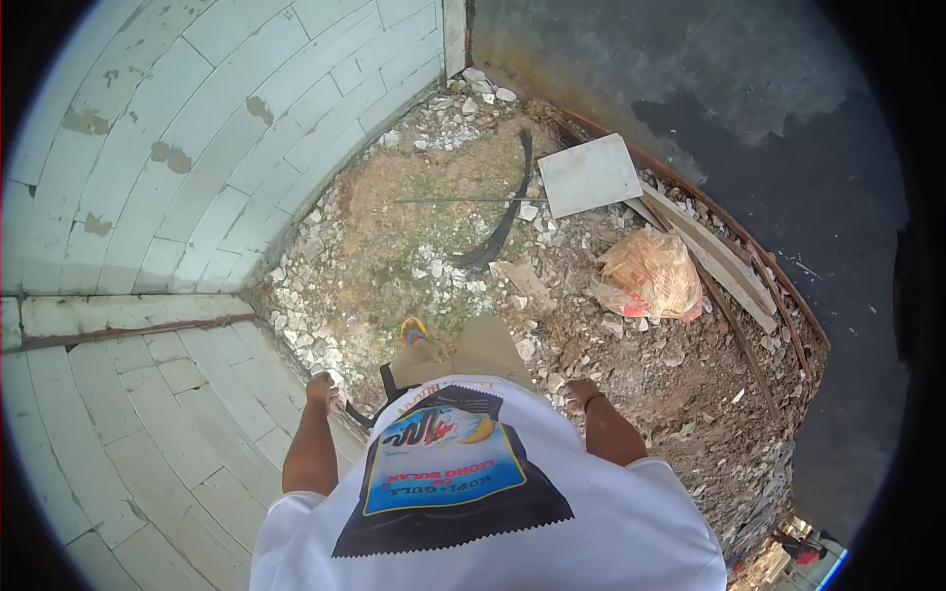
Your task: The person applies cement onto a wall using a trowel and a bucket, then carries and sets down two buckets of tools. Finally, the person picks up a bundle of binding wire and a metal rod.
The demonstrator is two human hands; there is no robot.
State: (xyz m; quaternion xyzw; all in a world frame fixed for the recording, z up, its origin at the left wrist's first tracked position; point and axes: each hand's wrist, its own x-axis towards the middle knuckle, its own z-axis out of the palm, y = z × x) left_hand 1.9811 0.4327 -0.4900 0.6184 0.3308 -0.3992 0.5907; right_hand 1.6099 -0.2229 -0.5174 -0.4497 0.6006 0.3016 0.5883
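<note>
Both my arms hang down at the sides of my printed white shirt (591, 492). My left hand (321, 388) is over pale rubble near the block wall, beside a black strap (359, 414); its fingers are too small to make out. On the other side, my right hand (579, 395) is above brown soil and stones, its fingers pointing down and too indistinct to read. No object shows clearly in either hand. Ahead of my legs, a bundle of thin black strands (503, 231) lies on the ground, crossed by a thin rod (443, 201).
Pale block walls (246, 128) rise at the left. A flat grey-white panel (589, 176) and long boards (714, 246) lie near the dark wall at the right. A filled plastic bag (650, 275) sits on the rubble. Stones cover much ground.
</note>
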